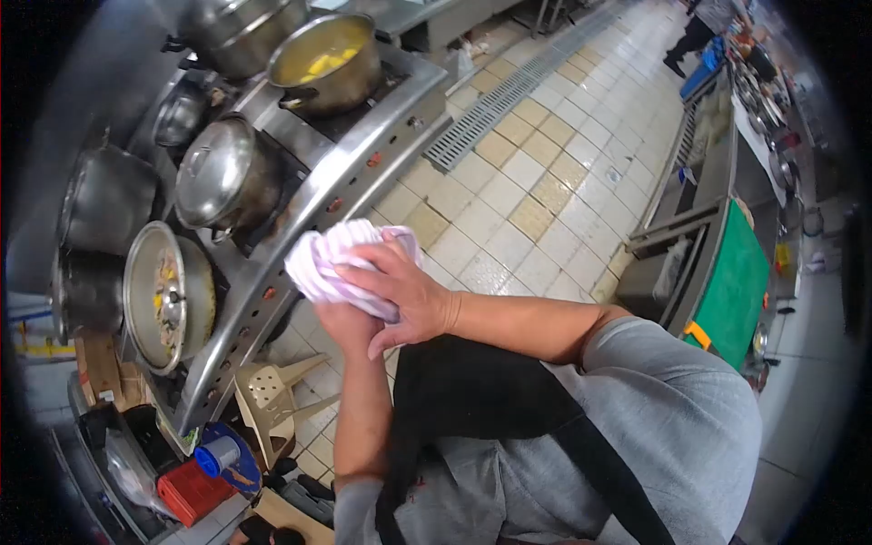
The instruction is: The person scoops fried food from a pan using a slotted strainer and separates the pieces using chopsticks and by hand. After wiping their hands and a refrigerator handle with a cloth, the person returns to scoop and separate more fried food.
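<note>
A white cloth with pink-purple stripes (318,263) is bunched up between my two hands, in front of the stove edge. My right hand (400,286) reaches in from the right and grips the cloth from above, its fingers curved over it and its thumb low. Under it, my left hand (350,322) comes up from below and holds the cloth; most of its fingers are hidden by the folds.
On the stove (318,186) at the left stand a lidded pot (213,173), a pot with yellow contents (322,68) and a deep pan of food (168,295). A plastic chair (272,400) is below. At right are a green board (731,282) and a distant person (704,32).
</note>
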Tool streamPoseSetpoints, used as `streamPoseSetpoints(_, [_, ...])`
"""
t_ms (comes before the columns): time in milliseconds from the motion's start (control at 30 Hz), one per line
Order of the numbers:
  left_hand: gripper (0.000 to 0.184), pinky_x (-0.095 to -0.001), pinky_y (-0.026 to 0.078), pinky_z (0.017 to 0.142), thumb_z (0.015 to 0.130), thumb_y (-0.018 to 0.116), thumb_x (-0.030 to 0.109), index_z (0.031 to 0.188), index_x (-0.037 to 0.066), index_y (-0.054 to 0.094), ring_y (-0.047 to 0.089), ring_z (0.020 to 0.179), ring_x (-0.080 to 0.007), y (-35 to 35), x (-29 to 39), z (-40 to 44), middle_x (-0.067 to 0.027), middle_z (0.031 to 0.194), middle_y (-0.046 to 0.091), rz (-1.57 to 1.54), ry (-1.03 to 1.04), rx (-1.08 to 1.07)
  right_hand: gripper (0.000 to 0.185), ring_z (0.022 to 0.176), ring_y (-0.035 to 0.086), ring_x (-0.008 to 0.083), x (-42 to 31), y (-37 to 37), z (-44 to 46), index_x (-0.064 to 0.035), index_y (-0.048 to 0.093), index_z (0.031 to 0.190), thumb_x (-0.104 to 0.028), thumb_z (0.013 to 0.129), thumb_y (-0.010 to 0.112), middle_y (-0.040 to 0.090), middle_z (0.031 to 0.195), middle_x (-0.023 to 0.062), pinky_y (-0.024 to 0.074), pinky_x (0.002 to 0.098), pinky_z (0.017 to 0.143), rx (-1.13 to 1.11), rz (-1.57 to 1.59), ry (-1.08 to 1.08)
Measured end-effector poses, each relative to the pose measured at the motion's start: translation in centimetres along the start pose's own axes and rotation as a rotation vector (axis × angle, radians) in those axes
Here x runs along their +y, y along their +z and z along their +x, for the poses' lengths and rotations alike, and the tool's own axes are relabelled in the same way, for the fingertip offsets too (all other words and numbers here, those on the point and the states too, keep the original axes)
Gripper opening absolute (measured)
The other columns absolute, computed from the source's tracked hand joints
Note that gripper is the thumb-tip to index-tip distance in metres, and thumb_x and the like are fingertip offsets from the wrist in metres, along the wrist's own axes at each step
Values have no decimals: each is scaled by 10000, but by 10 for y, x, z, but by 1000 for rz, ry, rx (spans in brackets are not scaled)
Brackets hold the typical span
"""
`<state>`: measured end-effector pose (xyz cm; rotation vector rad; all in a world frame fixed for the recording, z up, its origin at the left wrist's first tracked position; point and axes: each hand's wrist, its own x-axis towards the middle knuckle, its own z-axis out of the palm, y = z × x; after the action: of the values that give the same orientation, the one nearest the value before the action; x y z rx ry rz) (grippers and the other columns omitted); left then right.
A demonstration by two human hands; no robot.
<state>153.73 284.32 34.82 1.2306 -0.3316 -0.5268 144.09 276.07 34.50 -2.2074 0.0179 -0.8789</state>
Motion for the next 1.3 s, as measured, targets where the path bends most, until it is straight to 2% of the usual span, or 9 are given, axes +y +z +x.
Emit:
streamPoseSetpoints(33, [437, -352, 494, 893, 932, 505, 212, 1305, -4, 434, 578, 1074, -244, -14, -18, 18, -131, 1261, 526, 260, 128, -153, 958, 1311, 288, 446, 5, 2, 3, -114, 429, 1378, -666, 643, 697, 275, 1436, 260, 212, 533, 1073, 97, 25, 24])
streamPoseSetpoints(100, [375, -352, 475, 900, 948, 471, 179, 1275, -4, 479, 586, 1062, -207, -4, -30, 38, -111, 1201, 582, -4, 131, -441, 907, 1357, 199, 483, 42, 6, 15, -146, 446, 1375, -609, 653, 739, 139, 1478, 325, 213, 501, 1096, 364, 57, 79])
streamPoseSetpoints(133, [390, -359, 444, 944, 957, 454, 184, 1303, 5, 449, 554, 1116, -211, 16, -25, 40, -112, 1245, 551, -333, -123, -462, 893, 1359, 208, 469, 59, -7, 21, -148, 442, 1381, -567, 660, 762, 121, 1489, 309, 227, 486, 1097, 411, -30, 197])
streamPoseSetpoints(233, [413, -396, 354, 1043, 983, 410, 183, 1367, 35, 377, 458, 1241, -223, 44, -39, 66, -111, 1335, 476, -635, -490, -635, 539, 1135, 558, 196, 102, -40, 21, -77, 529, 1298, -219, 814, 721, 600, 1235, 120, 424, 319, 974, 393, 351, 481])
streamPoseSetpoints(367, [423, -417, 459, 935, 979, 463, 201, 1346, -1, 406, 499, 1197, -254, 14, -67, 98, -128, 1315, 498, 17, -693, -912, 491, 1035, 606, 162, 126, -67, -31, -77, 543, 1288, -119, 817, 678, 651, 1142, 93, 469, 295, 916, 238, 562, 784])
streamPoseSetpoints(700, [571, -339, 482, 783, 897, 604, 342, 1387, 112, 421, 560, 1040, -206, -217, -153, 69, -93, 1289, 516, 792, -1178, -330, 524, 1180, 499, 341, 96, 51, -253, -54, 508, 1282, -306, 839, 631, 530, 1266, 195, 361, 408, 1049, -345, 216, 1189])
streamPoseSetpoints(967, [523, -279, 471, 632, 888, 596, 300, 1344, 78, 467, 578, 842, -154, -239, -148, 16, -70, 1086, 588, 1090, -1396, -186, 520, 1183, 486, 388, 197, 71, -299, 22, 486, 1251, -298, 851, 572, 521, 1257, 243, 393, 426, 1008, -494, 76, 1632])
streamPoseSetpoints(1167, [501, -228, 429, 658, 923, 560, 344, 1343, 86, 468, 568, 834, -81, -207, -166, 12, -18, 1173, 603, 937, -1371, -122, 536, 978, 592, 438, 270, 102, -359, 69, 594, 1063, -431, 932, 455, 613, 1017, 311, 465, 469, 866, -432, 80, 1807])
streamPoseSetpoints(1300, [454, -207, 410, 652, 914, 576, 282, 1304, 59, 510, 561, 820, -96, -199, -178, 10, -36, 1031, 615, 1075, -1367, -88, 547, 973, 606, 413, 320, 110, -410, 34, 605, 1092, -465, 917, 463, 620, 1031, 289, 472, 450, 866, -712, 79, 1734])
